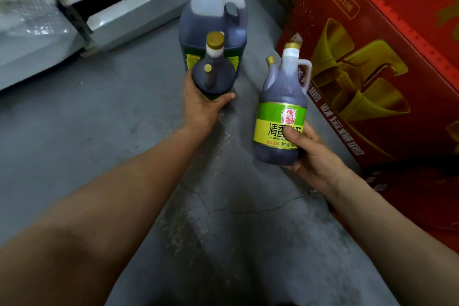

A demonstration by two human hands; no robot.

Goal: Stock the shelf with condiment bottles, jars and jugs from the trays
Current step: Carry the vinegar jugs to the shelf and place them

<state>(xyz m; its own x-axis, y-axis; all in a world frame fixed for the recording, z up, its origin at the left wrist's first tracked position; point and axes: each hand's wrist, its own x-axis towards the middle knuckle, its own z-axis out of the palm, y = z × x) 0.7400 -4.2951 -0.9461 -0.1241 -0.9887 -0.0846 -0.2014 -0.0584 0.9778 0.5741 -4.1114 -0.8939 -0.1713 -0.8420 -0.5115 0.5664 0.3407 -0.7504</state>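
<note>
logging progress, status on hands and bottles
Left hand grips small dark bottle. Right hand grips labelled bottle. Big jug stands on floor, red box beside it.

A person's left hand [202, 104] grips a dark bottle [213, 74] at centre frame, while the right hand [311, 154] holds a green-labelled bottle [282, 112] upright at right of centre. Behind them a large gold-capped jug [213, 22] stands on the grey concrete floor [99, 131]. A red carton [385, 57] (gold print on its side) fills the right edge; pale shelf [116, 7] boards cross the upper left.
</note>
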